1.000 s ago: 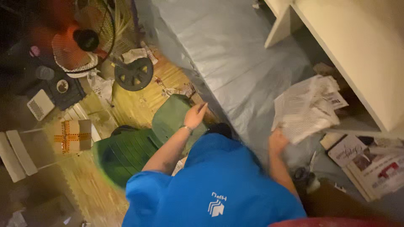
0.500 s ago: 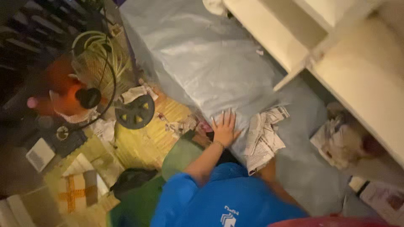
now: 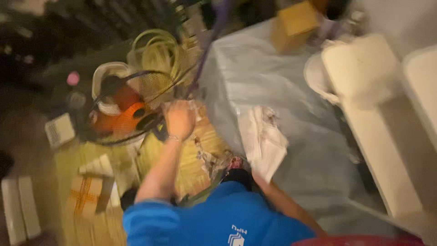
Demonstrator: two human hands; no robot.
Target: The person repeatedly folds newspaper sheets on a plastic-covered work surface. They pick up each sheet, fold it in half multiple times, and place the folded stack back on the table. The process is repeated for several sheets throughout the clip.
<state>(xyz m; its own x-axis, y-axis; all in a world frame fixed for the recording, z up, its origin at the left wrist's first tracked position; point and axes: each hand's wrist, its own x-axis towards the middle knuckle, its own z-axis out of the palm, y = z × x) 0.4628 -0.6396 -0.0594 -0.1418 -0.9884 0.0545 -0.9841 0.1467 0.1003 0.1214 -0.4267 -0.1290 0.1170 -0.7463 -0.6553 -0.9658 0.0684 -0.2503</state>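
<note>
Head view, blurry: our left hand [image 3: 180, 119] is raised w/ fingers curled together, holding nothing we can make out, just right of the orange round fan w/ wire guard [image 3: 124, 111]. Our right hand is hidden under the crumpled white newspaper sheet [image 3: 262, 139], so can't tell its state; the paper lies on the grey plastic sheet [image 3: 273, 77], right of the left hand.

One fan [image 3: 123, 111], one newspaper bundle [image 3: 264, 141], one grey sheet [image 3: 273, 82], one cardboard box [image 3: 293, 23], two white slabs [image 3: 18, 209]

Orange fan [image 3: 120, 114] (blurred), coiled yellow hose [image 3: 157, 52]
</note>
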